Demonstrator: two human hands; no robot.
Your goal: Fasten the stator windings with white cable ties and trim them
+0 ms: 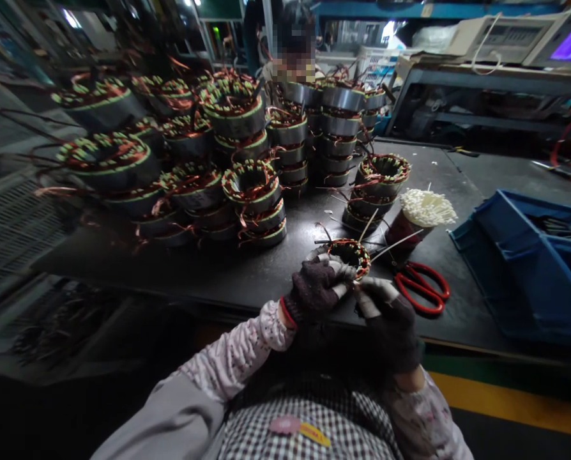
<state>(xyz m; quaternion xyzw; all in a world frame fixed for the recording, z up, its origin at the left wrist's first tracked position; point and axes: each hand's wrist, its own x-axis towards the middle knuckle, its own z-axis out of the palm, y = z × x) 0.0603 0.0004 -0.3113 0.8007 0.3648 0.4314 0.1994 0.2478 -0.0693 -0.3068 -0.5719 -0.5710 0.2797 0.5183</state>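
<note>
A small wound motor stator [349, 253] with copper coils sits at the near edge of the dark bench. My left hand [318, 285], in a dark glove with taped fingertips, is closed around the stator's near left side. My right hand [386, 306], gloved the same way, pinches at its near right rim; what the fingertips hold is too small to make out. Thin white ties stick out of the stator toward the right.
Stacks of wound stators [247, 185] fill the bench's left and back. A cup of white ties [422, 214] and red-handled scissors [422, 287] lie right of the stator. A blue bin [529, 262] stands at right. Another person [292, 57] works behind the stacks.
</note>
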